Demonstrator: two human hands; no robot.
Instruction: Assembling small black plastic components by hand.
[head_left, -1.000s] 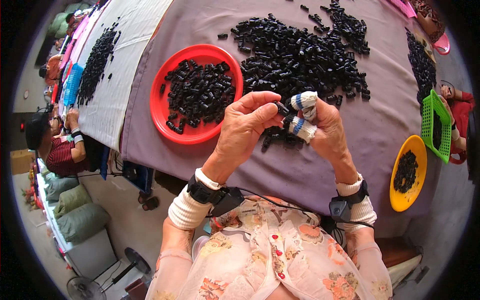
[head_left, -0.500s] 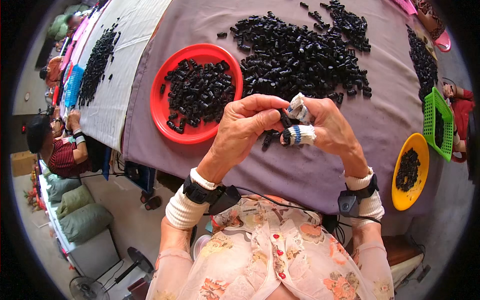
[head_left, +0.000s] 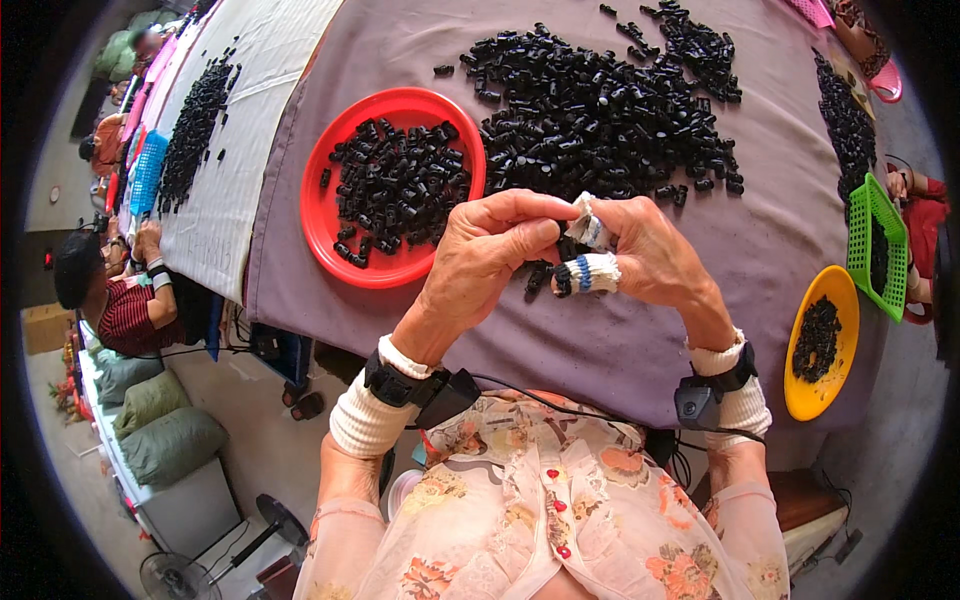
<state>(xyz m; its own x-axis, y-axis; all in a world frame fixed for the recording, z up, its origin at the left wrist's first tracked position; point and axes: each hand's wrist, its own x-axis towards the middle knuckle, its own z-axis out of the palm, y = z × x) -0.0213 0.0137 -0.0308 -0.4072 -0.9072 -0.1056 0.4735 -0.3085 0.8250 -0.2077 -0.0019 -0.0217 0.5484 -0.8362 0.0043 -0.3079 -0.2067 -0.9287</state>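
Two hands up over the near edge of the purple table (head_left: 620, 340), meeting fingertip to fingertip. I read the left hand (head_left: 490, 250) as pinched on a small black part (head_left: 562, 278), thumb and forefinger closed; the right hand (head_left: 645, 255) has cloth-wrapped fingers (head_left: 595, 272) closed on the same piece from the other side. How much of the part each hand has, I cannot tell; the fingers hide most of it.

Position: the part sits between the two hands, at 3 o'clock of the left hand and 9 o'clock of the right, touching both. A few loose black pieces lie on the cloth just below the fingers.

The big loose pile (head_left: 600, 110) lies at 12 o'clock from the hands, near. The red plate (head_left: 322, 230) with sorted pieces is at 10 o'clock of the left hand, near but apart. A yellow bowl (head_left: 795, 395) is at 4 o'clock of the right hand, well apart; a green basket (head_left: 868, 220) is beyond it.

Risks, as I judge them:
- The grip is at the table's near edge; a slip would drop the part to the lap or floor.
- The wrapped fingers dull touch, so a misaligned squeeze could flick the piece away.
- A dropped piece landing among the loose ones would be hard to tell apart.
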